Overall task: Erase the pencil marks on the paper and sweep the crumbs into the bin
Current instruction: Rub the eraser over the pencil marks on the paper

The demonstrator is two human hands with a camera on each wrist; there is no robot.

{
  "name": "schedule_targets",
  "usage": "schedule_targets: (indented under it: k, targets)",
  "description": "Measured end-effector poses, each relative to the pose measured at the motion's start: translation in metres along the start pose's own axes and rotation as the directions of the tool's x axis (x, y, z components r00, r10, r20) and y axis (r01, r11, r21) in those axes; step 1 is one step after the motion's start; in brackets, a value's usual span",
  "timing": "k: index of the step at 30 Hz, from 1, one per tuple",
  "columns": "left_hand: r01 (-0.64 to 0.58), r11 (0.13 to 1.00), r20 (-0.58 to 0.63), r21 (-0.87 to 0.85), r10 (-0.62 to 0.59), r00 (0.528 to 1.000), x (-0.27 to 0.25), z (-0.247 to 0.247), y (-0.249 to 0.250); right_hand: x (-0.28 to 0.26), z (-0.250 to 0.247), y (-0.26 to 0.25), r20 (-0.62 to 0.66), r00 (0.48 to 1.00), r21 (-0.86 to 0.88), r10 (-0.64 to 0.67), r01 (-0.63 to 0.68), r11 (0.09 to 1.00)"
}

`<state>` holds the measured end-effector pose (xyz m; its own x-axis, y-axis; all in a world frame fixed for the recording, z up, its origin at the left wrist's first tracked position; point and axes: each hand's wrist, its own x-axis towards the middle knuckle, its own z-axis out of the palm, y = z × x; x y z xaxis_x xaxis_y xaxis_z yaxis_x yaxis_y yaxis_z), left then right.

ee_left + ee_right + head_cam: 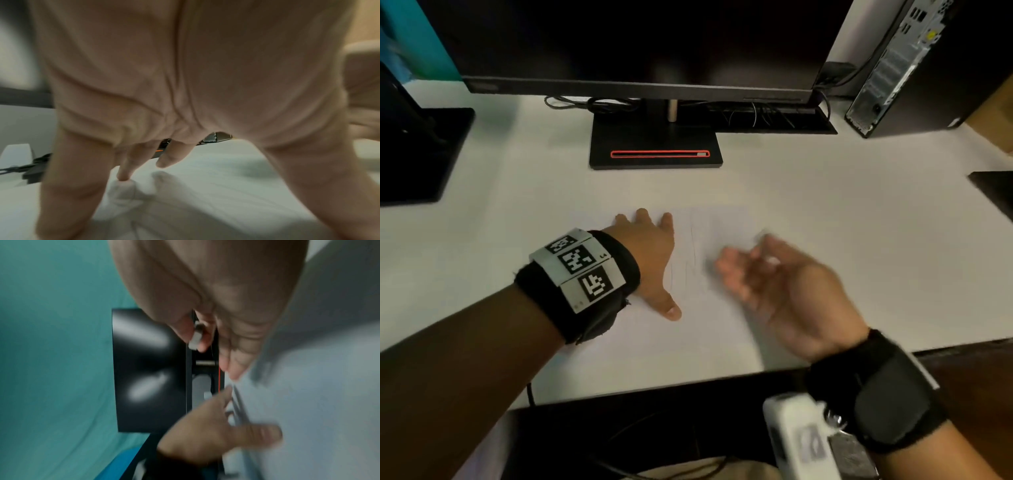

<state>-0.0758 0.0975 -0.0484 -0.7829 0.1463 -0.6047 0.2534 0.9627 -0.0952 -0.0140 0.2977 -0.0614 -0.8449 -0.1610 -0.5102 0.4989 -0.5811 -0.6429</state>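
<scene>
A white sheet of paper (709, 325) lies on the white desk, with faint pencil lines (692, 246) near its middle. My left hand (650, 253) lies flat on the sheet's left part with its fingers spread, and the left wrist view shows its fingertips (123, 177) touching the paper (205, 194). My right hand (774, 284) is blurred and turned on its edge over the right part of the sheet. Its thumb and forefinger pinch a small pale eraser (196, 335), and its other fingers reach down towards the paper (308, 402). No bin or crumbs can be seen.
A monitor (640, 44) on a black stand (655, 144) rises behind the paper, with cables (592, 102) beside it. A computer tower (900, 68) stands at the back right and another black stand (417, 154) at the left. The desk's front edge (654, 387) runs just below my wrists.
</scene>
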Motion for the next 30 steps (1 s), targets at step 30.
schedule_targets:
  k: [30]
  targets:
    - [-0.005,0.999,0.004,-0.038,0.005,1.000,-0.016,0.012,-0.004,0.056,0.021,-0.007,0.100,0.933,-0.271,0.347,-0.310,0.911]
